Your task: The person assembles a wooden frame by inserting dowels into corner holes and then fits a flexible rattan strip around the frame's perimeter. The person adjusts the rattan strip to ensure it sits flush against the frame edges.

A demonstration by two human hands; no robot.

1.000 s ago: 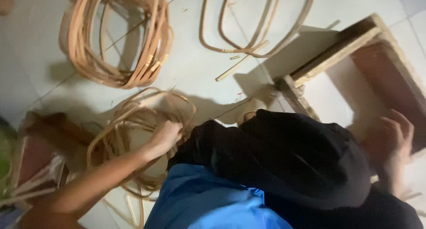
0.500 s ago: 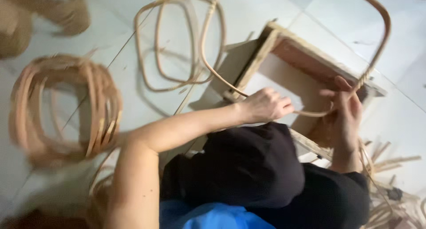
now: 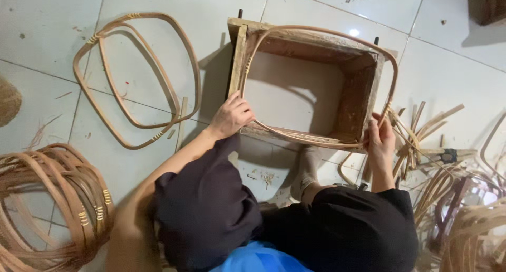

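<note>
A square wooden frame mould (image 3: 363, 87) stands on the tiled floor in front of me. A bent rattan hoop (image 3: 321, 32) runs around its inside edge. My left hand (image 3: 231, 115) grips the hoop at the mould's near left corner. At the near right corner, my right hand (image 3: 380, 137) closes on the hoop where a light binding wraps it. My knees in dark cloth fill the bottom of the view.
Two finished rounded-square rattan hoops (image 3: 132, 77) lie on the floor to the left. A stack of hoops (image 3: 47, 198) sits at bottom left. Loose rattan strips and offcuts (image 3: 432, 124) and more coils (image 3: 469, 219) lie at right. A dark wooden object (image 3: 487, 3) shows at top right.
The view swung from the hoop stack at left to the mould. The rattan hoop that arched above the mould now lies around its inside edge, with both hands at its near corners.
</note>
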